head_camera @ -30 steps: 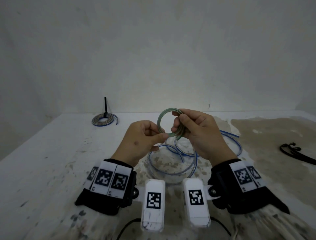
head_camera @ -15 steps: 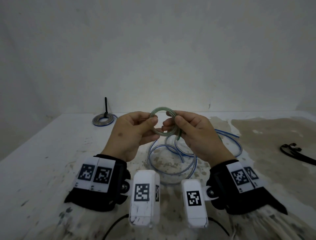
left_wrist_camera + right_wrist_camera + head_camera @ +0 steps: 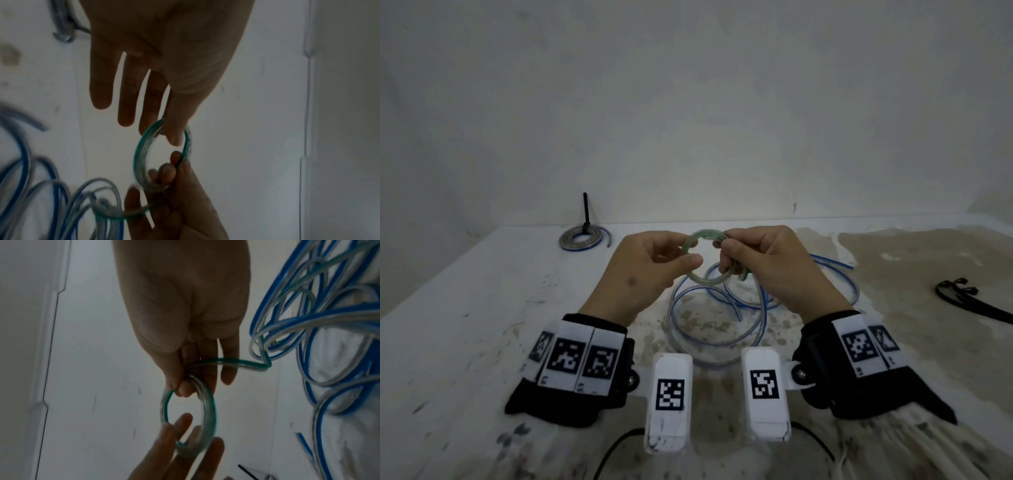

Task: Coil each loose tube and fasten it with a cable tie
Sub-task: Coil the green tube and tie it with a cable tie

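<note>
A small coil of green-striped clear tube [image 3: 704, 235] hangs in the air between my hands above the table. My left hand [image 3: 690, 254] pinches its left side between thumb and fingers; in the left wrist view the left hand [image 3: 171, 134] has its other fingers almost straight. My right hand [image 3: 724, 255] grips the coil's right side, and in the right wrist view the right hand [image 3: 183, 387] holds the coil [image 3: 209, 408] with thumb and curled fingers. The green tube's tail [image 3: 242, 362] runs off to the right into loose blue-striped tubes [image 3: 719, 329] on the table.
A finished coil [image 3: 582, 240] with an upright black cable tie lies at the back left by the wall. Black cable ties [image 3: 962, 298] lie at the right on a stained patch of the white table [image 3: 465, 308]. A black cable runs along the near edge.
My left hand has risen from the coil's lower left to its left side. Both hands have shifted a little left, and the coil has turned slightly between them.
</note>
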